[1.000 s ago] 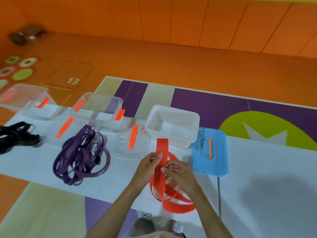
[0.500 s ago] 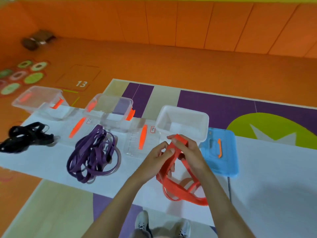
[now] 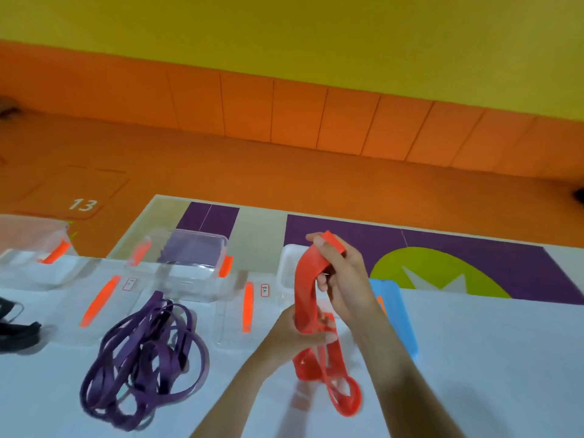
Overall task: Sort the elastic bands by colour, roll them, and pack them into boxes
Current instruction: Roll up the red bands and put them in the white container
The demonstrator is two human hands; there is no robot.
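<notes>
Right hand (image 3: 344, 279) grips the flat red elastic band (image 3: 305, 286) at its top. Left hand (image 3: 290, 335) grips it lower down. The band's loops trail on the white tabletop (image 3: 489, 358), with room toward the right edge. The band is held higher than 0.5 s ago.

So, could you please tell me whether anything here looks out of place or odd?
Nothing looks spilled or damaged. The purple bands lie in a tangle on the table; the red bands, gripped by the left hand and right hand, trail twisted loops onto it.
</notes>
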